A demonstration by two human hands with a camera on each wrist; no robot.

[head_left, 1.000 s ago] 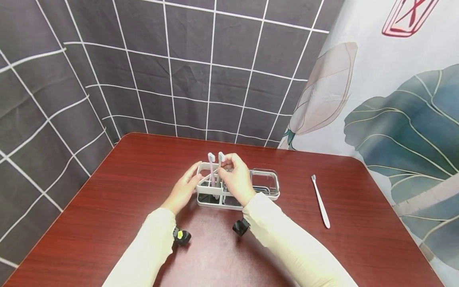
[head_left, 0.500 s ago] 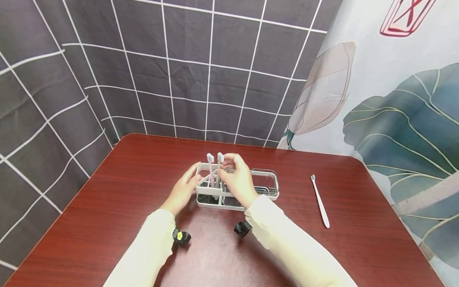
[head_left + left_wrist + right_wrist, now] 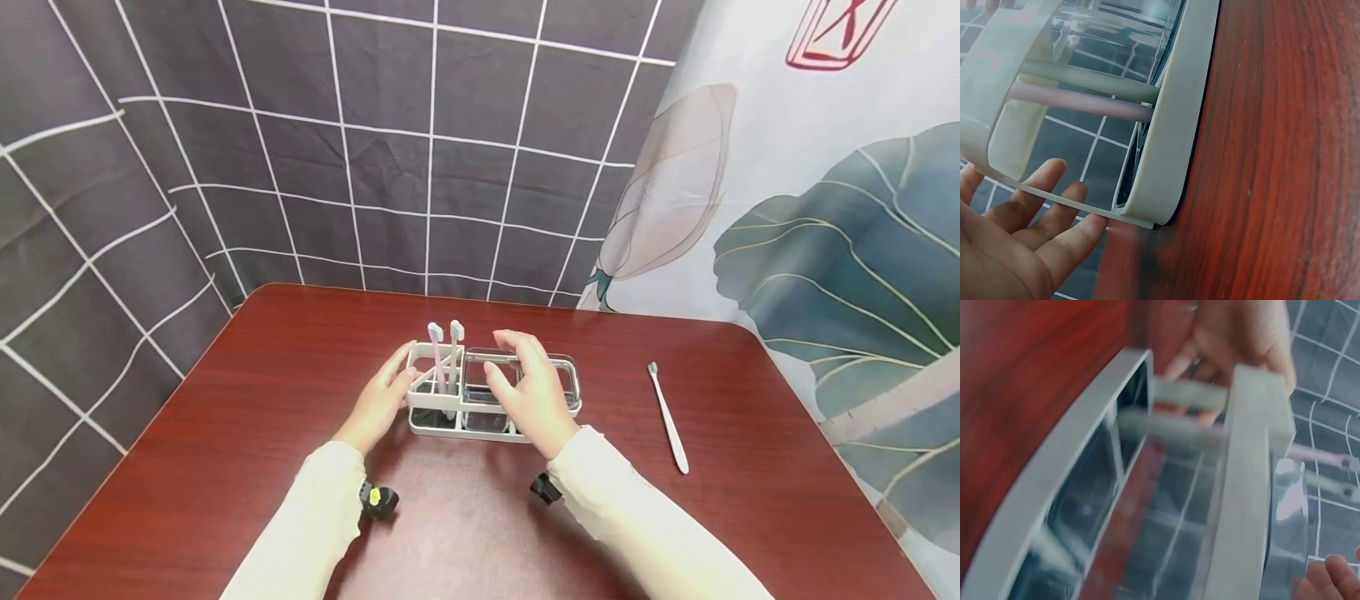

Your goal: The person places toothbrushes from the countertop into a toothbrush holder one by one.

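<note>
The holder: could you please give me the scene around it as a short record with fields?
Holder: white, on the table
Pink brush: standing in the holder's left part
Green brush: standing beside the pink one
White brush: lying on the table, right of the holder
Left hand: touching the holder's left end
Right hand: at the holder's right part, holding nothing

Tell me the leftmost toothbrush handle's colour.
The handle is pale pink; the left wrist view shows it best.
</note>
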